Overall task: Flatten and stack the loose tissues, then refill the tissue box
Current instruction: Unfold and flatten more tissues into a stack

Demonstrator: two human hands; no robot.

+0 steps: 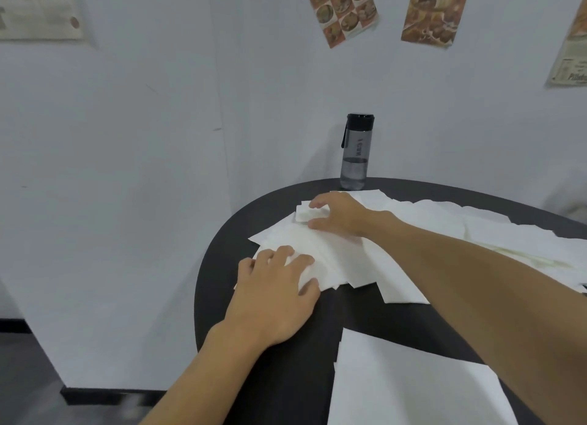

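Several white loose tissues point(343, 259) lie spread in an overlapping pile on the round black table point(286, 370). My left hand point(276, 294) rests flat on the pile's near left corner, its fingers laid over the sheets. At the pile's far edge, my right hand point(340, 216) curls its fingers around a small folded wad of tissue point(303, 214). More tissues point(508, 234) trail off to the right. A flattened tissue sheet point(413, 389) lies at the table's near side. No tissue box is in view.
A dark water bottle point(355, 153) stands at the table's far edge, just behind my right hand. The table's left rim point(198, 297) curves close to my left hand. A white wall with posters point(343, 10) is behind.
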